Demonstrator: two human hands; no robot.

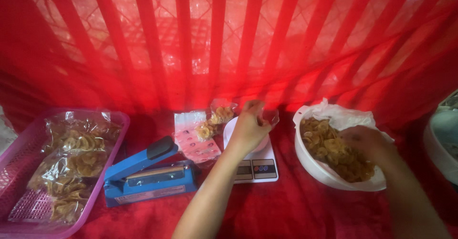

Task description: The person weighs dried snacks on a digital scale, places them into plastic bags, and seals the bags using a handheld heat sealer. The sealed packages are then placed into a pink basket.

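The left hand (248, 127) pinches a clear bag (270, 117) above the white scale (253, 165), mostly hiding it. The right hand (365, 141) lies blurred in the chip bowl (312, 170); its grip I cannot tell.

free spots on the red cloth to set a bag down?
Bare cloth lies in front of the scale, between the blue sealer and white bowl. Behind the scale it is crowded: bags, left hand. The right hand fills the bowl.

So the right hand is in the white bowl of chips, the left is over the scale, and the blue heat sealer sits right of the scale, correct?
Not quite: in the head view the blue heat sealer sits left of the scale. The right hand in the white bowl and the left hand over the scale are correct.
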